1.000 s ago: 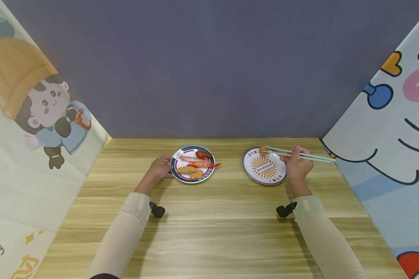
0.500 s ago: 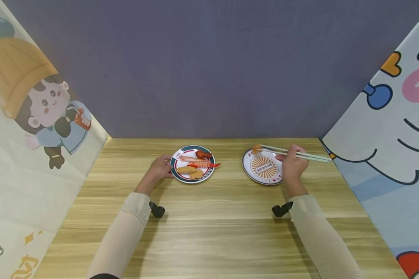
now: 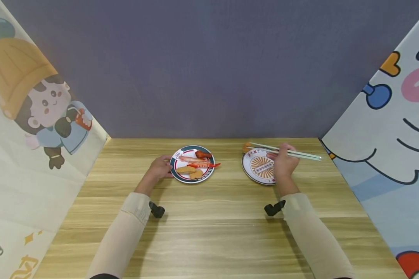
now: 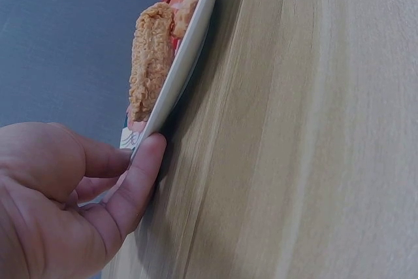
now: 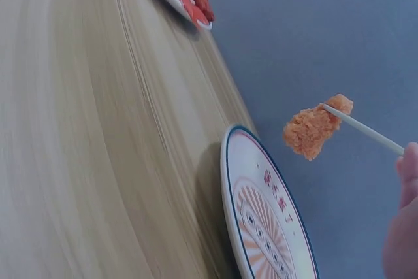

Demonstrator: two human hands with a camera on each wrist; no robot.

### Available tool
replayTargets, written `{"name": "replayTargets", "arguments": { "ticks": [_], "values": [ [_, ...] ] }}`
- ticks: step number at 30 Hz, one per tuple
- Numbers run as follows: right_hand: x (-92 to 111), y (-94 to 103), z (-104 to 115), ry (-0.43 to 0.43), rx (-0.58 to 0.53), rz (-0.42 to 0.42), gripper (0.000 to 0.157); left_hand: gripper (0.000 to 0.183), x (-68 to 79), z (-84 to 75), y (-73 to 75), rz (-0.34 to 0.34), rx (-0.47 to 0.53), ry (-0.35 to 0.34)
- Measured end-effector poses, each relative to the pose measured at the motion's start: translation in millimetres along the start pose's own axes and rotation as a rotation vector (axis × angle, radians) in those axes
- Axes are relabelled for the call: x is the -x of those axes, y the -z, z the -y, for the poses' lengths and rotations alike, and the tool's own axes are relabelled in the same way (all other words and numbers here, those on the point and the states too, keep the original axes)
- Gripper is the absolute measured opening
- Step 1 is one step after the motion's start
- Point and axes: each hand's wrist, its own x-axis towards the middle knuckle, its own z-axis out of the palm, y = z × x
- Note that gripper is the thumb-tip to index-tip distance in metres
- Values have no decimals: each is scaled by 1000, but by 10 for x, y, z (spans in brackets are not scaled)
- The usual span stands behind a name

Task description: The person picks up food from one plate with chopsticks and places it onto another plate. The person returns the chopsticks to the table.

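Observation:
My left hand pinches the rim of a green-bordered plate between thumb and fingers. On that plate lie two breaded fried pieces, crab-stick-like red and white pieces and a small drumstick. My right hand holds a pair of pale green chopsticks. Their tips grip a piece of fried chicken, raised above the far left rim of a white plate with a sunburst print. The right wrist view shows only a little of the right hand.
Both plates stand on a wood-grain table, with a gap of bare wood between them. A grey-blue wall rises behind the table's back edge. Cartoon-printed panels flank both sides.
My right hand has moved left with the chopsticks, carrying the fried chicken from over the white plate's far part to its upper left rim. The left hand and its plate have stayed still.

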Motion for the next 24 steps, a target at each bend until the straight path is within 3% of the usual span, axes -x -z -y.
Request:
{"name": "replayTargets", "arguments": {
  "ticks": [9,19,24],
  "values": [
    [186,-190,-97,41,-11,80,17,53,18,-14,0,0,2,1],
    [388,-408,-240,-2,-13,137,17,51,21,-18,3,-4,-18,18],
    [517,-519,-301,-18,55,175,17,51,17,-13,3,-3,-22,28]
  ]
}}
